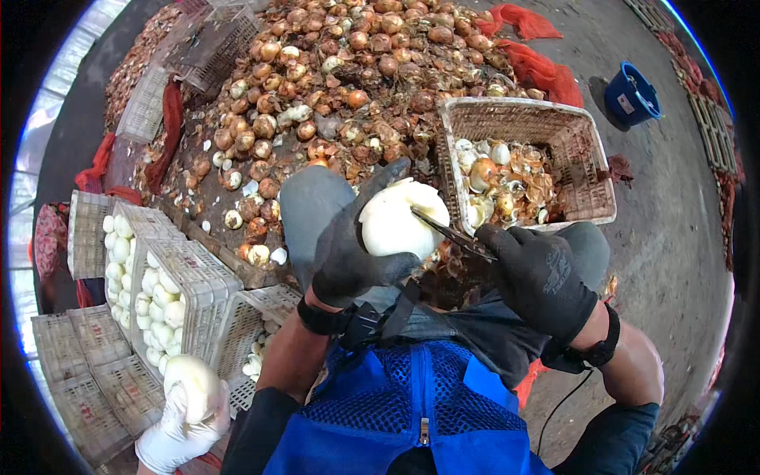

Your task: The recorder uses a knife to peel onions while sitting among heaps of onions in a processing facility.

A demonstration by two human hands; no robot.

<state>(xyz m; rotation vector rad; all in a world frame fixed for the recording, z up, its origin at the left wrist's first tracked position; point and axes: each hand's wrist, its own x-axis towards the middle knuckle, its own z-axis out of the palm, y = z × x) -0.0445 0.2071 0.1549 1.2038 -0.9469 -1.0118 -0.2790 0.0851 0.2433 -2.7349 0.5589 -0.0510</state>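
A large peeled white onion (396, 222) rests in my left hand (362, 237), which wears a black glove and wraps its thumb and fingers around the onion's left side. My right hand (537, 273), also black-gloved, grips a dark-bladed knife (451, 231). The blade's tip touches the onion's upper right face, where a layer is cut. Both hands are above my lap, between my knees. Just beyond my right hand is a dirty white plastic crate (528, 107), with onion skins (534, 181) and pieces of onion inside. The knife's handle is mostly hidden in my fist.
A big heap of unpeeled onions (356, 77) covers the floor ahead. Crates of peeled onions (160, 312) stand at the left. Another person's white-gloved hand (184, 427) holds a peeled onion at lower left. Red mesh bags (543, 68) and a blue bucket (632, 95) are farther right.
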